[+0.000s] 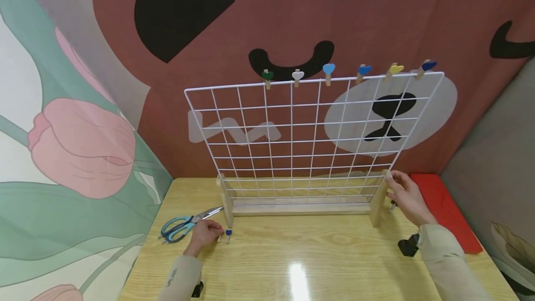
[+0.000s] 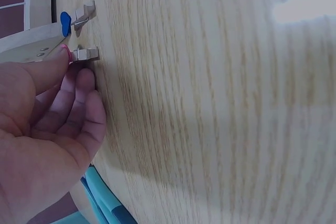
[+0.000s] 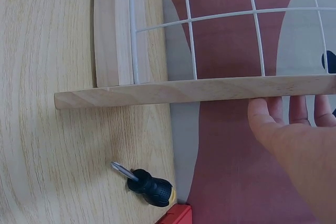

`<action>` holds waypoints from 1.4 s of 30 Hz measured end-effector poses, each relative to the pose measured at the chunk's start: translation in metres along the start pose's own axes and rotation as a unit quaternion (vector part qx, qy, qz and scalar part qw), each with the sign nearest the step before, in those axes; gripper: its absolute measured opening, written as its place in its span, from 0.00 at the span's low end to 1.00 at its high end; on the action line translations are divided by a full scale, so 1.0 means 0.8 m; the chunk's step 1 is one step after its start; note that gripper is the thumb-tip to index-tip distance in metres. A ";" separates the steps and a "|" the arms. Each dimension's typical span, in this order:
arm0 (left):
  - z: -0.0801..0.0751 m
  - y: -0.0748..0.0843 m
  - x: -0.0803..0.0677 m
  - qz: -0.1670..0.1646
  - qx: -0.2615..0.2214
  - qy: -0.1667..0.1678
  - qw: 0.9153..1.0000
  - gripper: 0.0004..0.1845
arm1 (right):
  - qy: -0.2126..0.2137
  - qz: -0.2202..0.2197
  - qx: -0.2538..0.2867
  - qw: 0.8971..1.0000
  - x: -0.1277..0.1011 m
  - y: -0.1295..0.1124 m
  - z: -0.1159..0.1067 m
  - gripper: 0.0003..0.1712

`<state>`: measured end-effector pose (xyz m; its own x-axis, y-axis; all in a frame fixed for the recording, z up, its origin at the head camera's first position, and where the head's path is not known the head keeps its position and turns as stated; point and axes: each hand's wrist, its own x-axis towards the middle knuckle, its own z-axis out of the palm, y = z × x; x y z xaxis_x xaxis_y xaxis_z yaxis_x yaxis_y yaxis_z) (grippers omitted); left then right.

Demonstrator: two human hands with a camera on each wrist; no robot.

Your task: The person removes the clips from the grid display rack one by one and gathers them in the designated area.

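Observation:
My left hand is low at the table's left side, pinching a small wooden clothespin with a pink decoration under the thumb. Right beside it lies another mini clothespin, topped with a dark blue heart. A white wire grid stands upright in a wooden base. Several heart clothespins, including a green one and a yellow one, are clipped along its top wire. My right hand touches the outer side of the base's right wooden post with its fingertips.
Scissors with blue handles lie by my left hand, blades toward the left post. A short black screwdriver is on the table outside the right post, near a flat red object. A patterned curtain hangs close behind the grid.

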<state>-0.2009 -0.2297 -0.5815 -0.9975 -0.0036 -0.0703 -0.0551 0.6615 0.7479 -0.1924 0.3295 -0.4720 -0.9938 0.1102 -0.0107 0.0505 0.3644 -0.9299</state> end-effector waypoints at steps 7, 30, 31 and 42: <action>0.002 -0.001 0.000 -0.005 -0.005 0.002 1.000 0.05 | -0.005 0.011 0.001 1.000 0.002 0.001 0.000 0.37; -0.005 -0.011 -0.004 -0.025 -0.051 -0.003 0.998 0.07 | 0.004 0.001 0.003 1.000 0.001 0.002 -0.001 0.36; -0.006 -0.012 -0.005 -0.026 -0.054 -0.005 0.998 0.06 | 0.004 0.001 0.004 1.000 0.000 0.002 -0.001 0.36; -0.034 0.001 -0.005 -0.023 -0.029 0.011 0.999 0.07 | 0.011 -0.016 0.017 1.000 -0.002 0.003 0.000 0.34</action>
<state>-0.1984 -0.2496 -0.5630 -0.9945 -0.0505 -0.0920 -0.1036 0.6162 0.7808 -0.1910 0.3302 -0.4745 -0.9925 0.1189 0.0274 0.0143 0.3363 -0.9416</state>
